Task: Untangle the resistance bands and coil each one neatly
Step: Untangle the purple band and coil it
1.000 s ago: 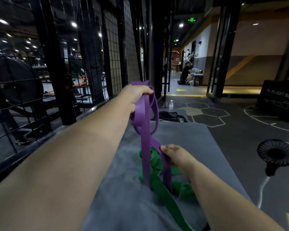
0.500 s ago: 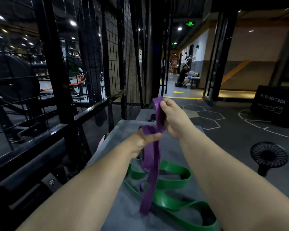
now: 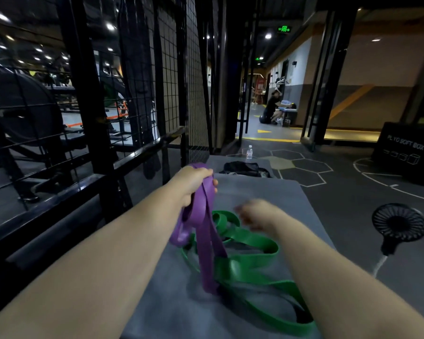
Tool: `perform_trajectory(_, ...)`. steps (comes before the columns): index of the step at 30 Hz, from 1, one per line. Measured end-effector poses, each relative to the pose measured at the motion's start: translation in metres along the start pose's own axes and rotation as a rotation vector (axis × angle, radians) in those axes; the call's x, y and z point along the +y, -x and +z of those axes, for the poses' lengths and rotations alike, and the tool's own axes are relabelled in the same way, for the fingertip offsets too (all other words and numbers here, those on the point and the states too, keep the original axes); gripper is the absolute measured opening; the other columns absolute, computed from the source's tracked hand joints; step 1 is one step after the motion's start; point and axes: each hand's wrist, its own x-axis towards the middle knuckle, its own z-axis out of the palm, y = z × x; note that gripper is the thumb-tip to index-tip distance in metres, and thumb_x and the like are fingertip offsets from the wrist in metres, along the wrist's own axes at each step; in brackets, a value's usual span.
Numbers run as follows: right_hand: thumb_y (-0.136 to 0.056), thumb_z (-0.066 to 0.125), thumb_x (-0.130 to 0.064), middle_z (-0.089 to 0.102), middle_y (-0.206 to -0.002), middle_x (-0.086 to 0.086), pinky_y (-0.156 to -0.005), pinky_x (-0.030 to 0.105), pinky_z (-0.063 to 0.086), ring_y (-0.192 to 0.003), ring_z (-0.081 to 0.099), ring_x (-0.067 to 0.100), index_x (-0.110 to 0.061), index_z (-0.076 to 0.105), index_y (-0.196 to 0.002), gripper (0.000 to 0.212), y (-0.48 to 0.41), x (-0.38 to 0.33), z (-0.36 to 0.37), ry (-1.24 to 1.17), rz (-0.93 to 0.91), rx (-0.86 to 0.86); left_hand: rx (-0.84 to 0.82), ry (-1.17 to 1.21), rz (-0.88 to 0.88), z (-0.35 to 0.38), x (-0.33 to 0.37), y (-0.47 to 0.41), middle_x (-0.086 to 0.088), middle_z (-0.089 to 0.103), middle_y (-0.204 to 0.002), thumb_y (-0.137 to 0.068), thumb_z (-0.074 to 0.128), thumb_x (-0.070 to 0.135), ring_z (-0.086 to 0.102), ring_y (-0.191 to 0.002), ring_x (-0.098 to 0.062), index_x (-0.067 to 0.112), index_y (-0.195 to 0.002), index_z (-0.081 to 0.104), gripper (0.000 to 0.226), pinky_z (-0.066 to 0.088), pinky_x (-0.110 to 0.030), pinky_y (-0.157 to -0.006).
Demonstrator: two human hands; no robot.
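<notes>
Our matte grey padded mat (image 3: pixel 267 192) underneath, flat glossy green band (image 3: pixel 255 243) sprawled across it in loose loops, smooth purple band (image 3: pixel 206 241) hanging in folded strands onto the green, our left hand (image 3: pixel 194 182) fisted round its top, our right hand (image 3: pixel 255 214) beside it, blurred, grip unreadable

Right hand (image 3: pixel 255 215) has let go of the purple band (image 3: pixel 207 231) and dropped lower, blurred, over the green band (image 3: pixel 250 241). Left hand (image 3: pixel 194 182) now grips the purple band alone, further forward.
</notes>
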Motion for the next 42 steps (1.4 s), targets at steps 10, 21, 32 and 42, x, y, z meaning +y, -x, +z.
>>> perform_trajectory(10,-0.062,0.086,-0.047,0.053,-0.137,-0.001,-0.109,0.034,0.03,-0.127,0.049,0.021,-0.017,0.046,-0.132,0.086,0.021,0.104,0.1,0.675,0.04,-0.35,0.107,-0.09,-0.037,-0.033,-0.04,0.002,-0.01,0.065,-0.073,-0.095,0.056,0.015,0.059,-0.066,-0.024,0.005,-0.073,0.063,0.025,0.049,-0.036,-0.077)
perform_trajectory(21,-0.084,0.059,-0.03,0.063,-0.121,0.006,-0.091,0.028,0.046,-0.114,0.059,0.026,-0.016,0.062,-0.115,0.035,0.019,0.123,0.09,0.769,0.068,-0.178,0.135,-0.131,-0.088,-0.048,-0.072,0.007,-0.016,0.072,-0.089,-0.051,0.082,0.032,0.067,-0.088,-0.035,0.007,-0.083,0.072,0.042,0.051,-0.05,-0.093)
perform_trajectory(32,-0.073,0.049,0.008,0.071,-0.076,0.023,-0.063,0.03,0.058,-0.062,0.069,0.028,0.01,0.071,-0.082,0.024,0.025,0.082,0.07,-0.49,0.174,-0.307,0.079,-0.037,-0.064,-0.037,-0.088,0.027,-0.009,0.069,-0.11,-0.085,0.071,0.027,0.055,-0.118,-0.027,0.015,-0.079,0.072,0.014,0.031,-0.041,-0.111)
perform_trajectory(42,-0.058,0.058,0.004,0.07,-0.09,0.031,-0.081,0.05,0.056,-0.079,0.066,0.038,0.007,0.073,-0.082,0.029,0.021,0.074,0.088,-0.389,0.143,-0.245,0.068,0.11,-0.082,-0.035,-0.083,0.036,-0.009,0.072,-0.103,-0.087,0.068,0.038,0.06,-0.113,-0.033,0.005,-0.115,0.057,0.044,0.038,-0.051,-0.108)
